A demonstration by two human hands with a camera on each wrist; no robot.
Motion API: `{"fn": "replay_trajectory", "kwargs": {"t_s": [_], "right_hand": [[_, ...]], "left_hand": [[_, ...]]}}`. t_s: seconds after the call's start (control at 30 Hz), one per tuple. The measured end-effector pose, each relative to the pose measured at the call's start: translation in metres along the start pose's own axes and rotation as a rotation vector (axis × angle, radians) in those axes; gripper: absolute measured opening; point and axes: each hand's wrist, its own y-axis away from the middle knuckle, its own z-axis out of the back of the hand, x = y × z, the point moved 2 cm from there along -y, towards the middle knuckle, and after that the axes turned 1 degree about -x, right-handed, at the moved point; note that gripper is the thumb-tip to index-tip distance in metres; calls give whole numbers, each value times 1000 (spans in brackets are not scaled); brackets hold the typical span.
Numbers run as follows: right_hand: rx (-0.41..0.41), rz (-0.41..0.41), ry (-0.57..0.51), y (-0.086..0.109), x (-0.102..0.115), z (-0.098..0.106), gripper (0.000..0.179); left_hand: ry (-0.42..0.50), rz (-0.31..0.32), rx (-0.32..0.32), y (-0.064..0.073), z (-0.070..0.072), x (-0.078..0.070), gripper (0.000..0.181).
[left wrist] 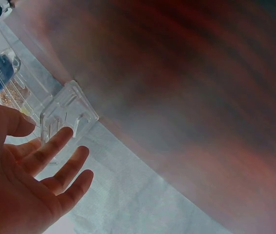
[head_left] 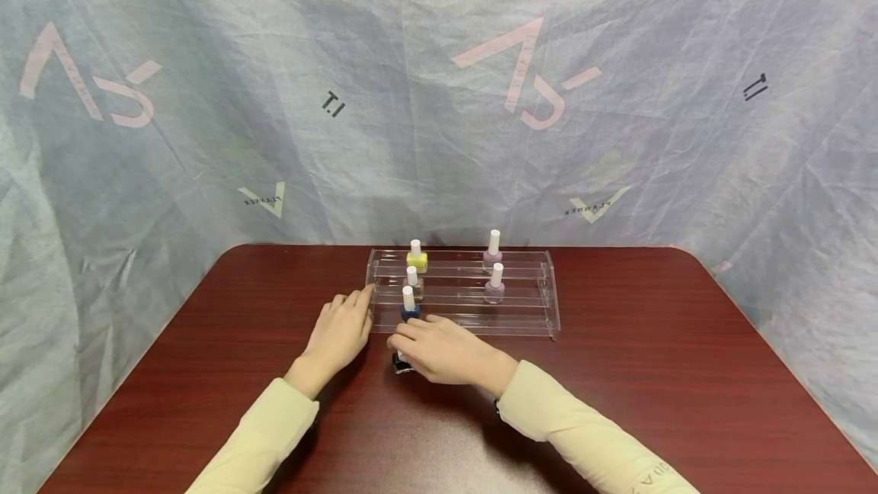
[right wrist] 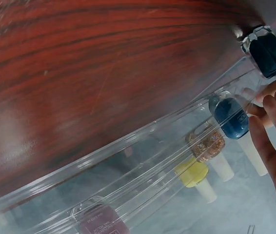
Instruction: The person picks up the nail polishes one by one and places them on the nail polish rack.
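A clear tiered rack [head_left: 554, 311] stands on the table, with nail polish bottles upright on its steps. My right hand [head_left: 439, 349] holds a dark nail polish bottle [right wrist: 269, 53] by its white cap, in front of the rack's left part. Fingers partly cover that bottle in the head view. Just behind it, a blue nail polish bottle [head_left: 410, 313] stands on the front step. My left hand [head_left: 341, 330] is at the rack's left end; in the left wrist view its fingers are spread, fingertips at the clear side panel [left wrist: 69, 109].
Behind the blue bottle stand a glittery one [head_left: 414, 290] and a yellow one [head_left: 416, 261]. Two lilac bottles, the rear one [head_left: 492, 258] and the middle-step one [head_left: 495, 293], stand to the right. A grey cloth [head_left: 425, 136] hangs behind the dark red table [head_left: 631, 372].
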Motion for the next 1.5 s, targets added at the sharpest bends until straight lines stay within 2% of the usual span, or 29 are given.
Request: {"fn": "replay_trajectory", "kwargs": {"t_s": [0.53,0.97,1.2,1.5], "right_hand": [[25,-3,5,-4,0,-3,13],[26,2,25,-4,-1,-6,9],[26,12,30,-3,-2,-5,18],[19,-3,30,0,-5,0,16]], "left_hand": [[-8,-9,-18,0,0,0,44],[-7,-4,-3,-1,0,-1,44],[-13,-6,-16,-1,-1,0,44],[-13,-5,5,-1,-1,0,45]]}}
